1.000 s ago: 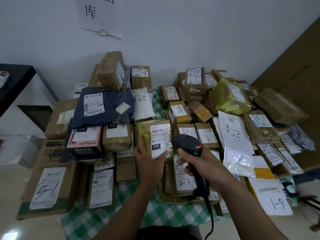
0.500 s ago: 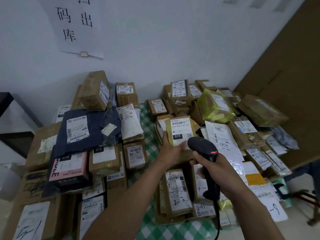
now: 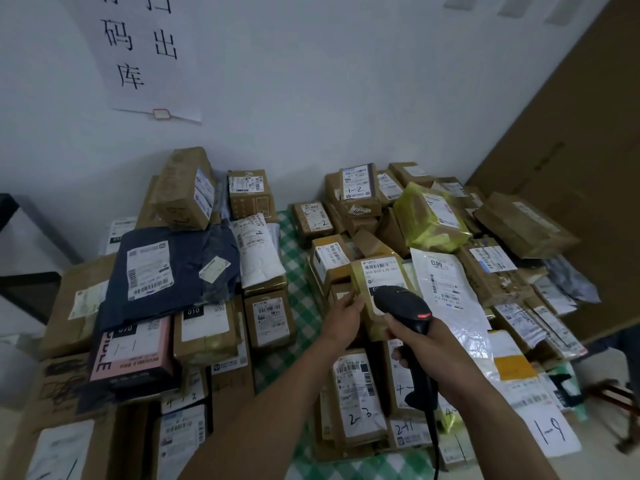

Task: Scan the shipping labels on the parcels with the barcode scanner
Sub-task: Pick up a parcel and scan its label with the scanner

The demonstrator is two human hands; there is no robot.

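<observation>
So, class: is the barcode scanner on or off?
On, it seems: a red light glows on the barcode scanner in the right hand.

parcel (image 3: 359, 279) carried rightward, scanner (image 3: 403, 304) now seemingly over its label (image 3: 382, 271)

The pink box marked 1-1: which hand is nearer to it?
Left. The left hand holds the tan parcel to the right of the pink box; the right hand, gripping the barcode scanner, is farther right still.

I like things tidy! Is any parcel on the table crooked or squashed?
Yes. The brown box at the back left sits tilted instead of flat, and the yellow-wrapped parcel at the back right looks crumpled. Nothing seems spilled.
</observation>
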